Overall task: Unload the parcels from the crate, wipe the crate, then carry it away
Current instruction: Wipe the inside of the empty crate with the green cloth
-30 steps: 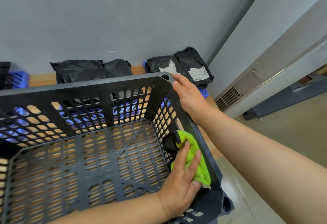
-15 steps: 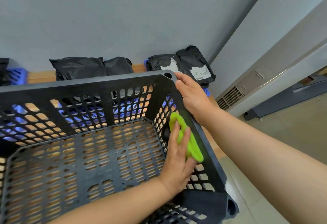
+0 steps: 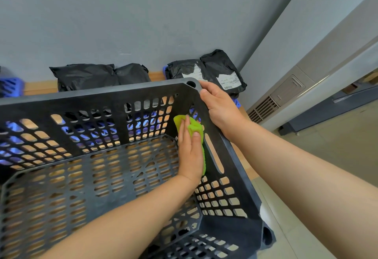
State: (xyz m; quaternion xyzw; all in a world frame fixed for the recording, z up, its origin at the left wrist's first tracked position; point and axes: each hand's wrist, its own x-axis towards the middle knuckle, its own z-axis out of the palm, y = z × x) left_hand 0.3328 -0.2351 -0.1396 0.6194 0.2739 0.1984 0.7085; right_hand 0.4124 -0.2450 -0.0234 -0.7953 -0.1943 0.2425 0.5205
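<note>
Since the black plastic crate [image 3: 102, 103] stands empty on the counter [image 3: 41, 87] and the black poly parcels [image 3: 88, 75] lie along the counter's back edge against the wall, you can count the unloading as done. You look to be midway through the wipe: your left hand [image 3: 190, 152] presses the green cloth [image 3: 195, 128] with flat, straight fingers against the inside of the crate's right wall, while your right hand [image 3: 221, 105] grips the far right rim corner, fingers curled over it. Finishing the wipe and carrying the crate away are left.
</note>
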